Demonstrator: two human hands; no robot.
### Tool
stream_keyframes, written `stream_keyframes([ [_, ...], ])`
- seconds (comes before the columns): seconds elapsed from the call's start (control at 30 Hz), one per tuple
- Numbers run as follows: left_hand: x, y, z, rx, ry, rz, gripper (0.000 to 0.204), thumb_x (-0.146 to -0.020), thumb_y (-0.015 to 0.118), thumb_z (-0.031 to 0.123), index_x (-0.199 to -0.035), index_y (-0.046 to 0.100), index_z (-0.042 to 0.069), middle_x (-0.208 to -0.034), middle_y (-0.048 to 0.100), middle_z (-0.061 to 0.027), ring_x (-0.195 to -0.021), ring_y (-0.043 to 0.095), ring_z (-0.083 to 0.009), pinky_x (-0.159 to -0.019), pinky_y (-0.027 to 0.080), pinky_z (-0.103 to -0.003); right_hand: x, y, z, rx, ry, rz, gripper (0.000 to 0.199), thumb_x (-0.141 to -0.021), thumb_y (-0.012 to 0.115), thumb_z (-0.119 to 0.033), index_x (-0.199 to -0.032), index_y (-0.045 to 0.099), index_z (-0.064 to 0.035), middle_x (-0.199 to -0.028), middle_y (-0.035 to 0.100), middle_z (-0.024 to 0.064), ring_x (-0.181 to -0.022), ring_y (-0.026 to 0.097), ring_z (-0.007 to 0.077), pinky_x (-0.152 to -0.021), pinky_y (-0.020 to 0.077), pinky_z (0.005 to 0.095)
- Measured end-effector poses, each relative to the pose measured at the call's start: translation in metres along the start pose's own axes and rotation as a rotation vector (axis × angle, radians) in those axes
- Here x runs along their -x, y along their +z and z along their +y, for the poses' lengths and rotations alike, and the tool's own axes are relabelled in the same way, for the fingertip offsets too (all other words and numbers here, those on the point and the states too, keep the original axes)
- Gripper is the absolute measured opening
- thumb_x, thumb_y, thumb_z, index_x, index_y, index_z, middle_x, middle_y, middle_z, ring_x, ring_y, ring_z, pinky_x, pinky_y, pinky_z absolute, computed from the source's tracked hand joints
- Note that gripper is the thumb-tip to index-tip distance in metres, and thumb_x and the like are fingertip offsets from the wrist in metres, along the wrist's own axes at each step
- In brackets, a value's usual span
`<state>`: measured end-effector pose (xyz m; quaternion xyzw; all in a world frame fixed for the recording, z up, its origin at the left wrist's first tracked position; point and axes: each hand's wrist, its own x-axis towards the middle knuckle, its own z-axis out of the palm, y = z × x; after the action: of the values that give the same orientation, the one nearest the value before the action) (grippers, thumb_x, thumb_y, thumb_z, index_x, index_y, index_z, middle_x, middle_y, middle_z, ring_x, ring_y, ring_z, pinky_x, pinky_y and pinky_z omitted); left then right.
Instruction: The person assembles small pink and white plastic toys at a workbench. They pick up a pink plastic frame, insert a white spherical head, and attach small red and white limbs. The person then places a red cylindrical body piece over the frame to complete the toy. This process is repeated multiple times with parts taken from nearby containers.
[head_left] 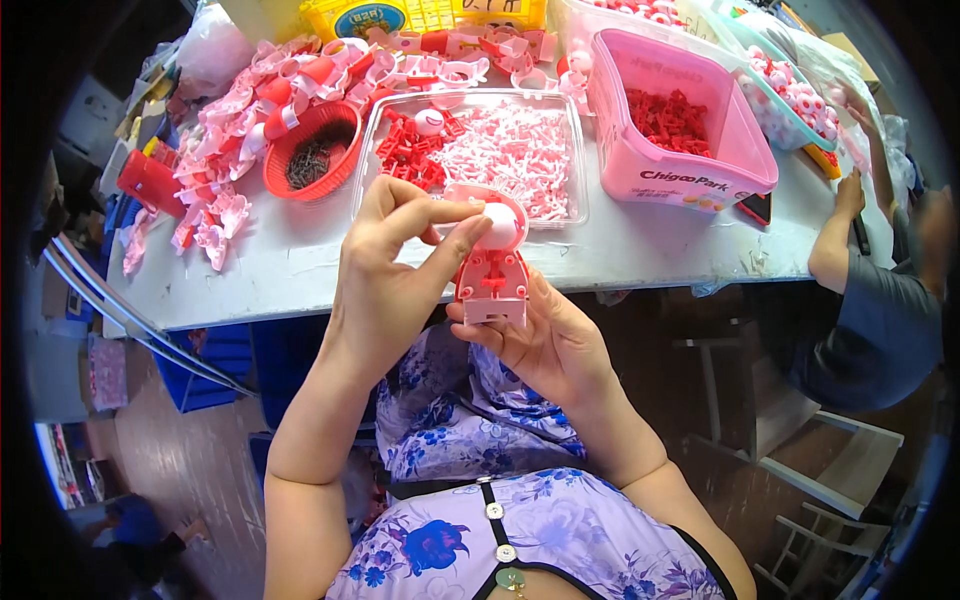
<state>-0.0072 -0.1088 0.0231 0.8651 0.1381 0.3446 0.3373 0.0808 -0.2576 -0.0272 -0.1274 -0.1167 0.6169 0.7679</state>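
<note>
My right hand (pixel 562 342) grips a pink plastic toy housing (pixel 496 310) from below, just in front of the table edge. Small red parts (pixel 492 272) sit inside it, with a few round pegs around them. At its upper end is a round opening holding a white ball (pixel 500 228). With thumb and index finger, my left hand (pixel 375 260) pinches that ball at its left side. The left fingertips cover part of the ball. Behind the hands stands a clear tray (pixel 577 205) of small pale pink pieces, red pieces and a ball.
A red basket (pixel 270 178) of dark screws and a heap of pink shells (pixel 235 125) lie at left. A pink tub (pixel 640 165) holds red parts; a teal basket (pixel 800 130) holds balls. Yellow crate (pixel 430 15) stands behind. Another person (pixel 870 330) works at right beside a stool (pixel 840 460).
</note>
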Motion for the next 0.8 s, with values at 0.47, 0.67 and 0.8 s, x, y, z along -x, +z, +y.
stream_keyframes([
  [0.47, -0.005, -0.002, 0.023, -0.08, 0.158, -0.284, 0.017, -0.069, 0.077, 0.002, -0.085, 0.071, 0.006, -0.078, 0.05, -0.0061, -0.073, 0.051, -0.0202, -0.064, 0.042, -0.031, 0.017, 0.01, -0.007, -0.019, -0.026, 0.221, 0.041, -0.104, 0.036, -0.031, -0.137, 0.038, -0.0058, -0.13, 0.051, 0.011, -0.121, 0.052, 0.0205, -0.107, 0.0426, 0.0417],
  [0.67, -0.005, 0.008, 0.02, 0.201, -0.027, -0.37, 0.011, -0.076, 0.075, 0.005, -0.087, 0.073, 0.005, -0.08, 0.053, -0.0043, -0.075, 0.051, -0.0157, -0.067, 0.042, -0.028, 0.037, 0.007, -0.022, 0.026, 0.001, 0.246, 0.048, -0.104, 0.035, -0.032, -0.14, 0.032, -0.0003, -0.134, 0.048, 0.0171, -0.123, 0.051, 0.028, -0.106, 0.0437, 0.0415],
  [0.8, -0.038, 0.0, -0.016, 0.194, 0.008, -0.165, 0.01, -0.082, 0.07, 0.004, -0.092, 0.073, 0.002, -0.084, 0.06, -0.0048, -0.079, 0.054, -0.0122, -0.072, 0.043, -0.026, 0.04, 0.008, -0.033, 0.074, -0.033, 0.253, 0.057, -0.102, 0.039, -0.033, -0.144, 0.024, 0.0023, -0.139, 0.041, 0.0247, -0.125, 0.049, 0.0331, -0.106, 0.0431, 0.0416],
])
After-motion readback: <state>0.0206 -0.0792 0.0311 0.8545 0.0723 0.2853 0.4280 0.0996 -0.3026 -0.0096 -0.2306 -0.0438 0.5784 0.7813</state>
